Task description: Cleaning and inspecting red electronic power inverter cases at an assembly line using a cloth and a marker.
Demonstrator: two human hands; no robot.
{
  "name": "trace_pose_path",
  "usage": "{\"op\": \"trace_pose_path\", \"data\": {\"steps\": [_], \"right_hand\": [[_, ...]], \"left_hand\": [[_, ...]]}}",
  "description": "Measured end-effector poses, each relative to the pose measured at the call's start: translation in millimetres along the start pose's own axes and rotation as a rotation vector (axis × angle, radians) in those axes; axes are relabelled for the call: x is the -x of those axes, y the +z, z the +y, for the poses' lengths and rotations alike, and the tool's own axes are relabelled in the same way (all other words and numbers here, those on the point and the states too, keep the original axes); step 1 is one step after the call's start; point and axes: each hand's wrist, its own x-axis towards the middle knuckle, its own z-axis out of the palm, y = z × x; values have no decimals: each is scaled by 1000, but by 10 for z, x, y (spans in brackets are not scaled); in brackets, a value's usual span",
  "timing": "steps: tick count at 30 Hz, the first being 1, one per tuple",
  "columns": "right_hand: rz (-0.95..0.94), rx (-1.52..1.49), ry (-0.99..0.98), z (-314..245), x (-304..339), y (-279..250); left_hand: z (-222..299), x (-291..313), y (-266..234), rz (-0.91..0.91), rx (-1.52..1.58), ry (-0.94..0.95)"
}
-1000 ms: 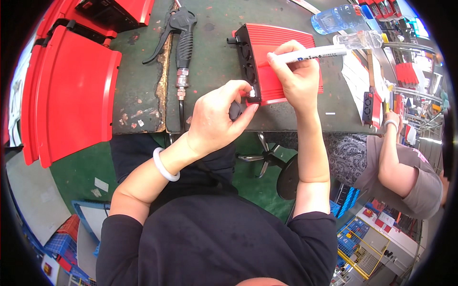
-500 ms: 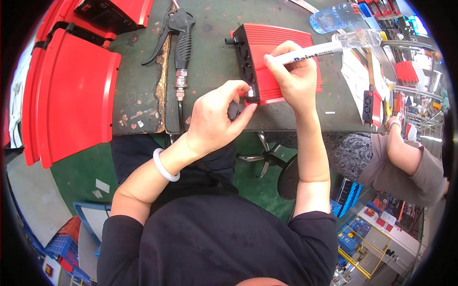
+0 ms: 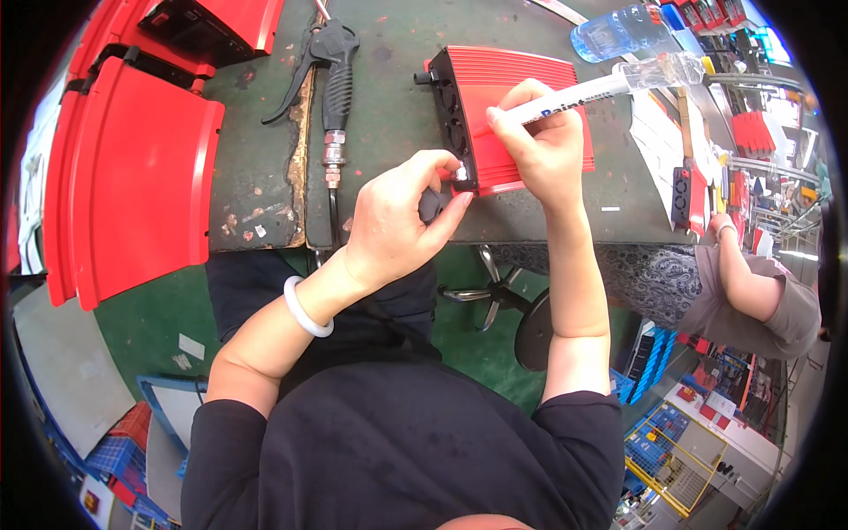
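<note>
A red box-shaped device with a black front panel (image 3: 503, 97) lies on the dark green workbench (image 3: 389, 106). My right hand (image 3: 539, 146) rests on its red top and grips a white marker pen (image 3: 583, 91), tip pointing down toward the panel. My left hand (image 3: 397, 216) pinches a small black knob at the panel's near corner, fingertips touching the device. A white bangle (image 3: 305, 309) circles my left wrist.
A black air blow gun with hose (image 3: 331, 88) lies left of the device. Red curved covers (image 3: 132, 177) sit at the far left. A clear plastic bottle (image 3: 618, 31) lies at the back right. Another person's arm (image 3: 751, 283) works at the right.
My right hand with the marker has shifted slightly lower on the device top. My left hand stays at the panel corner. The other person's arm at the right has moved.
</note>
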Motion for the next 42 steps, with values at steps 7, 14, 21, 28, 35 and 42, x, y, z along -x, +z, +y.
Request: {"op": "trace_pose_path", "data": {"steps": [7, 14, 21, 28, 35, 42], "right_hand": [[-23, 63, 12, -10, 22, 16], [79, -202, -26, 31, 22, -47], [226, -443, -121, 106, -5, -132], [609, -335, -282, -60, 192, -116], [349, 757, -792, -262, 821, 292], [386, 705, -732, -129, 1044, 503]], "left_hand": [[-14, 6, -10, 6, 4, 6], [17, 4, -35, -20, -10, -12], [52, 52, -52, 16, -28, 379], [507, 239, -238, -240, 153, 301], [471, 580, -392, -577, 554, -482], [477, 662, -493, -579, 765, -766]]}}
